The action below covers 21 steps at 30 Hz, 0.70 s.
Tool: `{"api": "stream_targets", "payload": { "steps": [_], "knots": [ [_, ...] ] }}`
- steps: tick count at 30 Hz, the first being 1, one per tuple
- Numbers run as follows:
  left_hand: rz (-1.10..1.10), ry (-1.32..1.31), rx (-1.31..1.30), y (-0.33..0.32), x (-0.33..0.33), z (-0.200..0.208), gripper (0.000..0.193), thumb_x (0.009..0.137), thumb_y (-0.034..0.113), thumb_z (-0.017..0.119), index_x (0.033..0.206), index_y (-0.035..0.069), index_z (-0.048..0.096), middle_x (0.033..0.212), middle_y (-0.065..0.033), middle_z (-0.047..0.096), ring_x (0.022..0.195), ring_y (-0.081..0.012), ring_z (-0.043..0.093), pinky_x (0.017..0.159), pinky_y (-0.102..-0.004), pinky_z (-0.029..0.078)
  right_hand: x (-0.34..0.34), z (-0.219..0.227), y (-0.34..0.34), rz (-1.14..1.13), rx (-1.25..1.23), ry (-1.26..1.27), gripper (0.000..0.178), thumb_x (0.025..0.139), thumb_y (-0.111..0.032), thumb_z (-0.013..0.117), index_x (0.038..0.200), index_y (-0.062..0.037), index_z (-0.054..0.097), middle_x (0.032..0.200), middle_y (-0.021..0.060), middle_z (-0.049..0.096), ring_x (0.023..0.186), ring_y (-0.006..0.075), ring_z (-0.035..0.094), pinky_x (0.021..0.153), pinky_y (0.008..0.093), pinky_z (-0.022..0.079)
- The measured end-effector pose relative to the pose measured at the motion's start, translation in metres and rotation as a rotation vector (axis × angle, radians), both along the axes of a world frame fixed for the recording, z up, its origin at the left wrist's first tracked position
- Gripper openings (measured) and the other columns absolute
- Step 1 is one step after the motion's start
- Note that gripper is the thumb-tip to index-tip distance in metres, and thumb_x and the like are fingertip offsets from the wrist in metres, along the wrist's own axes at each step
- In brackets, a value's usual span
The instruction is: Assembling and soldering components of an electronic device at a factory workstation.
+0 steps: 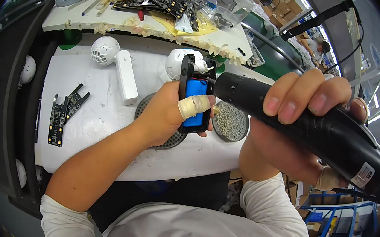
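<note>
My left hand point(166, 111), its thumb wrapped in tape, grips a black plastic housing point(193, 128) with a blue battery pack point(195, 95) inside. My right hand point(293, 131) is closed round a black electric screwdriver point(287, 117), tilted so its tip meets the upper right part of the housing. Whether a screw sits at the tip is too small to tell. Behind the housing lies a white rounded device part point(179, 63). Just right of my left hand stands a round dish of small screws point(231, 122). A grey perforated round dish point(167, 141) is partly hidden under my left forearm.
A white device with a round head and long handle point(126, 76) lies at the back left. Black circuit boards point(62, 115) rest on the left of the table point(95, 147). A raised shelf point(96, 23) behind holds more boards. A dark rack point(13, 114) stands at left.
</note>
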<state>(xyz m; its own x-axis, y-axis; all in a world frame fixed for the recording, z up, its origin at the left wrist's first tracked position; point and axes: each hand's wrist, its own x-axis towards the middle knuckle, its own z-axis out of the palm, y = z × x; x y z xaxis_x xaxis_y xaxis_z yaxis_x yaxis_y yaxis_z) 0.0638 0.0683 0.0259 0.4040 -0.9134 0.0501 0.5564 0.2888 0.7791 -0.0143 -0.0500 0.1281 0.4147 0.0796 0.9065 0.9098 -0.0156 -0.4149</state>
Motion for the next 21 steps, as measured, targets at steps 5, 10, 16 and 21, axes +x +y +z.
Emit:
{"api": "stream_targets", "payload": {
  "steps": [5,10,16,21],
  "knots": [
    [0.005,0.018,0.022,0.001,-0.002,0.0,0.035,0.085,0.028,0.07,0.098,-0.002,0.057,0.085,-0.0105,0.063,0.069,-0.0189,0.065,0.06,-0.0333,0.056,-0.016,0.003,-0.004,-0.042,0.005,-0.001,0.074,0.079,-0.061,0.062,0.126,-0.0052,0.048,0.097,0.01,0.047,0.071,0.0198,0.054,0.056,0.0329,0.048],
    [0.008,0.029,-0.018,-0.001,-0.002,0.002,0.031,0.086,0.025,0.068,0.097,-0.002,0.057,0.081,-0.0102,0.062,0.066,-0.0188,0.064,0.059,-0.0327,0.055,-0.006,0.001,-0.001,-0.075,0.012,0.007,0.07,0.079,-0.058,0.064,0.123,-0.005,0.05,0.096,0.0092,0.047,0.071,0.019,0.054,0.056,0.0324,0.047],
    [0.023,-0.021,-0.012,0.002,-0.002,0.003,0.025,0.088,0.02,0.066,0.095,-0.002,0.058,0.076,-0.0099,0.062,0.064,-0.0185,0.064,0.057,-0.0323,0.054,-0.012,0.0,0.002,-0.114,0.013,-0.001,0.066,0.079,-0.055,0.066,0.12,-0.0047,0.052,0.095,0.0083,0.047,0.07,0.0182,0.054,0.055,0.0318,0.047],
    [0.06,-0.117,0.004,-0.001,-0.001,-0.002,0.021,0.088,0.018,0.064,0.093,-0.002,0.059,0.073,-0.0094,0.063,0.063,-0.0176,0.063,0.057,-0.0318,0.053,-0.015,0.0,0.0,-0.155,0.009,-0.015,0.063,0.079,-0.052,0.068,0.118,-0.0046,0.053,0.095,0.0078,0.047,0.07,0.0176,0.054,0.055,0.0314,0.046]
  ]
}}
